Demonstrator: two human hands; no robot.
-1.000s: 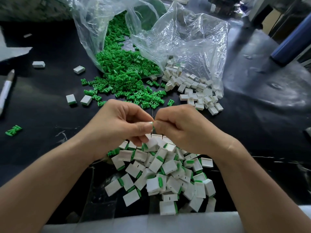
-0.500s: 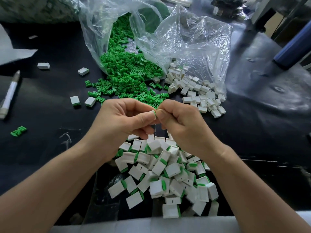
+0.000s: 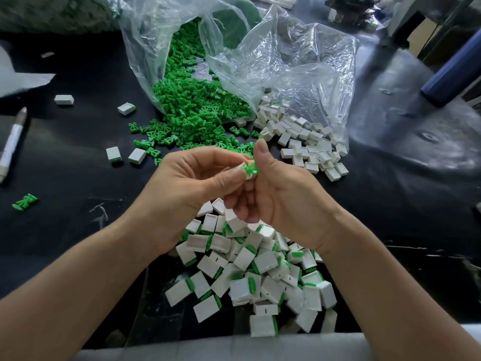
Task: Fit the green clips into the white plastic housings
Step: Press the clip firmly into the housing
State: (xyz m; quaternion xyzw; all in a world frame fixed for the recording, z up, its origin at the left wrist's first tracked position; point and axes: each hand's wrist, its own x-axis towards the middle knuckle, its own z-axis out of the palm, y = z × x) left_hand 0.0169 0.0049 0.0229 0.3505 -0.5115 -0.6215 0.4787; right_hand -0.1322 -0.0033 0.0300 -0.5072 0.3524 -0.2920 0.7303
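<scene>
1 green clip (image 3: pixel 251 170): now uncovered, half-seated in white housing (image 3: pixel 241 168) pinched by left hand (image 3: pixel 187 194); right hand (image 3: pixel 283 201) index lifted, grip unclear; push pending.

2 hands (image 3: pixel 182 194), 2 clear bags (image 3: pixel 312 82), 1 pen (image 3: pixel 11 144); clips (image 3: pixel 197 105), housings (image 3: pixel 302 131) uncountable.

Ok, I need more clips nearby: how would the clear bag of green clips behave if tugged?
The clear bag looks thin and crumpled, so it would probably flop and stretch, not slide whole. Its mouth lies open with green clips already spilled out, so a tug would likely scatter more.
</scene>
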